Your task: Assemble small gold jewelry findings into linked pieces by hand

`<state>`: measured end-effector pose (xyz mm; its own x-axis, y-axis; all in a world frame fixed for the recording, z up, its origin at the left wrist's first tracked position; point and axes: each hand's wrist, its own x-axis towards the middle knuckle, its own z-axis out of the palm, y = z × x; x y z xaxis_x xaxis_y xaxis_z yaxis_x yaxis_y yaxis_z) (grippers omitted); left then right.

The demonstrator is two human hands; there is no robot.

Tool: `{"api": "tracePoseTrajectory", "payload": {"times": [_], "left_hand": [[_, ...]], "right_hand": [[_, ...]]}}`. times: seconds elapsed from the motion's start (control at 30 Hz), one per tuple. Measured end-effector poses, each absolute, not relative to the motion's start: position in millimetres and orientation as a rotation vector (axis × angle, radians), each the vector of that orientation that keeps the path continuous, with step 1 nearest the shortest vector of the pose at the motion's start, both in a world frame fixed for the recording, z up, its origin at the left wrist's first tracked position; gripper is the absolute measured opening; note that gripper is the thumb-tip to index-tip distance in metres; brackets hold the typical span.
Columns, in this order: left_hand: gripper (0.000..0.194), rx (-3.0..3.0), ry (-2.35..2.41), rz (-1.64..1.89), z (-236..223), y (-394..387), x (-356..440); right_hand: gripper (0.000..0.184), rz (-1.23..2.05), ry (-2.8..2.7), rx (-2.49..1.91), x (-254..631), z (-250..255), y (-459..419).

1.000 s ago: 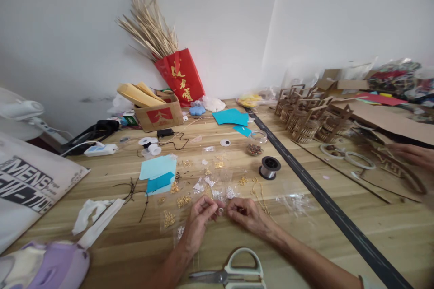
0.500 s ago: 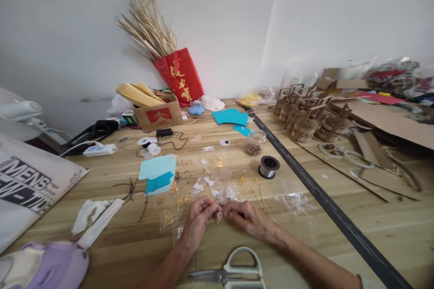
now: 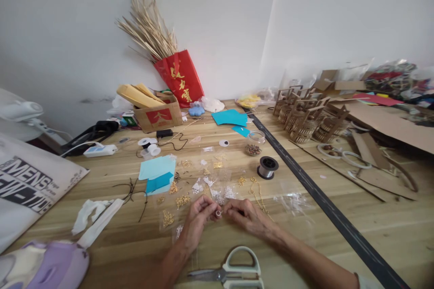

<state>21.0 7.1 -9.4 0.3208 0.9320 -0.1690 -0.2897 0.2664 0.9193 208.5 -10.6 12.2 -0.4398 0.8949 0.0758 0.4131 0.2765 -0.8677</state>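
Between the thumb and fingertips of my left hand is a small silvery ring. My right hand faces it from the right, its fingers pinched together close to the ring; whatever they hold is too small to make out. Just beyond my hands lie piles of silver beads on clear plastic. Several heaps of gold-coloured beads spread to the left. A gold chain rests beyond my right wrist. Pale-handled scissors lie on the table between my forearms.
A spool of wire stands right of the beads, near a black strip running across the table. Small woven baskets crowd the back right. Blue cards and a cardboard box are at left. A purple-and-white object fills the lower left corner.
The ring has turned slightly and shifted a little left in my left fingers. My right hand has moved slightly left and stays pinched beside it.
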Motion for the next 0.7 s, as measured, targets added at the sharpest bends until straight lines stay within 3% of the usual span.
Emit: {"api": "tracePoseTrajectory", "payload": {"times": [0.7], "left_hand": [[0.028, 1.133, 0.830, 0.809, -8.5, 0.7, 24.9]], "right_hand": [[0.023, 1.064, -1.916, -1.169, 211.8, 6.5, -7.5]]}}
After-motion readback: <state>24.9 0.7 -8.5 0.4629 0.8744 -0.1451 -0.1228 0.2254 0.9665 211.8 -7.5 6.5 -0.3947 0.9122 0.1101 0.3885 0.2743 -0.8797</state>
